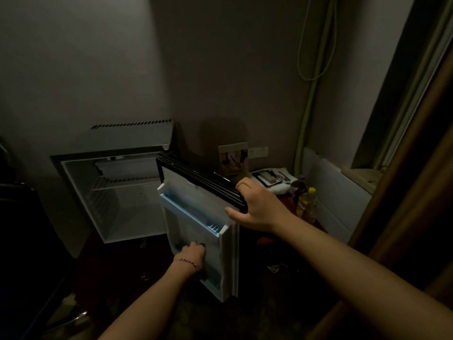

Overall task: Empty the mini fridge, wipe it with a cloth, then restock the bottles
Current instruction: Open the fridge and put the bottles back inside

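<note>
Two bare forearms reach forward from the bottom edge toward the open mini fridge (117, 192). Nearest, the left hand (191, 256), with a thin red cord bracelet (185, 262) at the wrist, is pushed into the lower pocket of the fridge door (203, 229); its fingers are curled and pressed against the pale inner lining, where a whitish cloth-like mass seems to sit under them, though dim light makes it impossible to tell what, if anything, they grip. Just above those fingers runs the light-blue door shelf (191, 212). Farther up, the right hand (257, 207) clasps the top outer corner of the door: its fingers are hooked over the dark edge, thumb spread out below against the white side. Left of both hands, the fridge cavity stands white and bare, a wire rack across its upper part. Beyond the right fingers, on a low surface by the wall, stand a yellow-capped bottle (309, 204) and a darker bottle (297, 187) just beside it, with papers (269, 177) behind.
</note>
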Tool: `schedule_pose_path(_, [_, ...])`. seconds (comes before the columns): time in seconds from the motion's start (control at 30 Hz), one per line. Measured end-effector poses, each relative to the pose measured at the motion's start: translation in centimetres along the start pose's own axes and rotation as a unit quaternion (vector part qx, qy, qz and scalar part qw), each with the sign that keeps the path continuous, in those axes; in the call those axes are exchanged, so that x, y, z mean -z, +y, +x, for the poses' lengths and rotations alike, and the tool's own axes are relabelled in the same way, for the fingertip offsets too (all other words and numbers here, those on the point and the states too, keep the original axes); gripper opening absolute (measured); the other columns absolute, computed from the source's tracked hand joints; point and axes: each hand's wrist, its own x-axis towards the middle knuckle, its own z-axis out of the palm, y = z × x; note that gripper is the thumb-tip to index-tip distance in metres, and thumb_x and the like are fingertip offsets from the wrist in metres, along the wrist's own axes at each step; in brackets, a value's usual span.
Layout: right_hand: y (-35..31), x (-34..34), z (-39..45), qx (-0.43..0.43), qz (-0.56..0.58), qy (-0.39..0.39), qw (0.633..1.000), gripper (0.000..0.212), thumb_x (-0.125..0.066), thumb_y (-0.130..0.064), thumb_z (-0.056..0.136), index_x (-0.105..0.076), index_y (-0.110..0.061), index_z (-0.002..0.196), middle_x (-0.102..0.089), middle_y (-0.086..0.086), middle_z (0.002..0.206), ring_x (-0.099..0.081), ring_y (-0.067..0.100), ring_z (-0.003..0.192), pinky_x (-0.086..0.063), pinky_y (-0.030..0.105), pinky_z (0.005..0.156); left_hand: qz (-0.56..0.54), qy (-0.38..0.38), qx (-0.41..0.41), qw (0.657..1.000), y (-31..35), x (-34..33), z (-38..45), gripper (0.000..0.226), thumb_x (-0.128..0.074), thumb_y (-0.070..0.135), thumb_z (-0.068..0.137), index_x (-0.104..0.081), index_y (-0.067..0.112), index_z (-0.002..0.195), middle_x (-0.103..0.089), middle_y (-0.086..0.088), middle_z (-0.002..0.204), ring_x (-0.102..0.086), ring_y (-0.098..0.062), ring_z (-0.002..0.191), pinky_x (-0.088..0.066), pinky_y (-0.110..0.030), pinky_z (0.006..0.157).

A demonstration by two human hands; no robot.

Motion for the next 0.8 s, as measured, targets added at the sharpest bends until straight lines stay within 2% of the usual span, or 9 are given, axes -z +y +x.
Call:
schedule_pose_path(0.13, [0.7, -0.2, 0.1, 0.033, 0.014, 0.004, 0.999, 0.051, -0.06, -0.059, 0.085, -0.056, -0.013, 0.107, -0.051, -0.002, 0.103, -0.05, 0.011, 0.088, -0.052, 0.028, 0.075, 0.007, -0.008, 0.01, 1.0, 1.0, -0.3, 2.0, 0.077, -0.08, 0.038, 0.075, -0.041, 0.017, 0.139, -0.04, -0.01, 0.142, -0.047, -0.029, 0.126, -0.043, -0.046, 0.106])
schedule_pose_path(0.27, [1.4, 0.2, 0.5, 0.061, 0.012, -0.011, 0.998, 0.051, -0.061, -0.058, 0.086, -0.057, -0.013, 0.111, -0.052, -0.002, 0.106, -0.049, 0.01, 0.092, -0.051, 0.023, 0.078, -0.006, -0.004, 0.031, 0.999, 1.1, -0.4, 2.4, 0.074, -0.079, 0.037, 0.077, -0.041, 0.019, 0.139, -0.042, -0.008, 0.142, -0.048, -0.026, 0.125, -0.045, -0.043, 0.105])
schedule_pose_path(0.33, [1.7, 0.5, 0.6, 0.077, 0.017, -0.025, 0.997, 0.051, -0.061, -0.058, 0.087, -0.057, -0.013, 0.113, -0.052, -0.002, 0.108, -0.049, 0.009, 0.094, -0.051, 0.023, 0.079, -0.036, -0.001, 0.054, 0.998, 0.6, -1.0, 2.2, 0.065, -0.076, 0.032, 0.08, -0.045, 0.018, 0.135, -0.046, -0.008, 0.138, -0.051, -0.025, 0.122, -0.047, -0.042, 0.103])
schedule_pose_path(0.43, [2.5, 0.9, 0.8, 0.108, 0.042, -0.037, 0.993, 0.052, -0.061, -0.058, 0.088, -0.058, -0.013, 0.114, -0.053, -0.002, 0.111, -0.049, 0.011, 0.099, -0.053, 0.026, 0.08, -0.05, 0.015, 0.103, 0.993, 0.4, -2.1, 1.5, 0.037, -0.06, 0.025, 0.093, -0.053, 0.02, 0.129, -0.048, -0.009, 0.135, -0.053, -0.025, 0.117, -0.047, -0.043, 0.102])
schedule_pose_path(0.53, [3.4, 1.1, 0.6, 0.147, 0.089, -0.043, 0.984, 0.056, -0.059, -0.059, 0.09, -0.057, -0.012, 0.121, -0.05, -0.001, 0.122, -0.048, 0.012, 0.108, -0.052, 0.028, 0.087, -0.065, 0.001, 0.17, 0.983, 1.6, -4.0, -0.4, 0.044, -0.063, 0.03, 0.089, -0.051, 0.024, 0.13, -0.046, -0.007, 0.134, -0.05, -0.025, 0.117, -0.045, -0.042, 0.102])
schedule_pose_path(0.67, [6.3, 1.4, 0.0, 0.202, 0.19, -0.063, 0.959, 0.064, -0.058, -0.056, 0.092, -0.047, -0.015, 0.141, -0.041, -0.005, 0.141, -0.046, 0.009, 0.121, -0.048, 0.027, 0.096, -0.08, -0.005, 0.234, 0.969, 6.3, -7.8, -2.6, 0.048, -0.064, 0.028, 0.089, -0.047, 0.018, 0.134, -0.045, -0.009, 0.138, -0.047, -0.028, 0.123, -0.043, -0.04, 0.104])
schedule_pose_path(0.8, [11.6, 0.1, 0.2, 0.177, 0.242, -0.08, 0.951, 0.066, -0.05, -0.061, 0.091, -0.05, -0.016, 0.14, -0.041, -0.011, 0.139, -0.048, 0.005, 0.12, -0.047, 0.025, 0.097, -0.141, -0.059, 0.244, 0.958, 11.7, -10.9, -2.4, 0.054, -0.055, 0.03, 0.097, -0.04, 0.007, 0.144, -0.04, -0.017, 0.147, -0.041, -0.032, 0.133, -0.036, -0.04, 0.112])
